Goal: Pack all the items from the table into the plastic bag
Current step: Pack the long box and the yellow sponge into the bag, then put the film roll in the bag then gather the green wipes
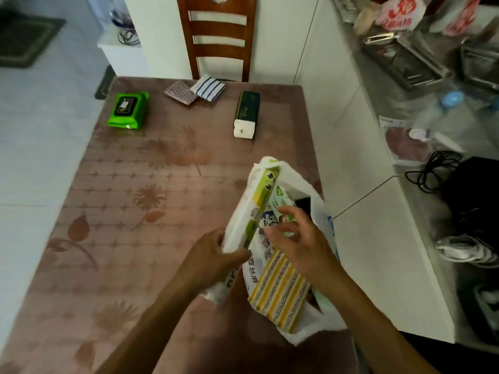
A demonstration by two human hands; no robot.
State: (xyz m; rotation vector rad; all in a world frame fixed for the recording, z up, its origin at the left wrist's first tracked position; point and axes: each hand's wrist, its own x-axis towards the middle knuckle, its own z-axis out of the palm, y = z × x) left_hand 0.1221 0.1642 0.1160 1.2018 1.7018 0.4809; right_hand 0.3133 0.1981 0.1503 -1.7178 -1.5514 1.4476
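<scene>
A white plastic bag (305,184) lies open at the table's near right edge. Inside it show a green-and-yellow pack (266,184), a pale green printed packet (280,209) and a yellow striped sponge pack (280,290). My left hand (213,257) grips the bag's left rim. My right hand (299,238) rests with spread fingers on the printed packet inside the bag's mouth. At the far end of the table lie a green wipes pack (127,110), a brown patterned cloth (180,92), a blue-striped cloth (208,87) and a dark green tissue box (246,113).
The table (135,211) has a brown flowered cover. A wooden chair (218,36) stands at its far side. To the right runs a white wall, with a cluttered counter (432,117) holding bottles, cables and bags behind it.
</scene>
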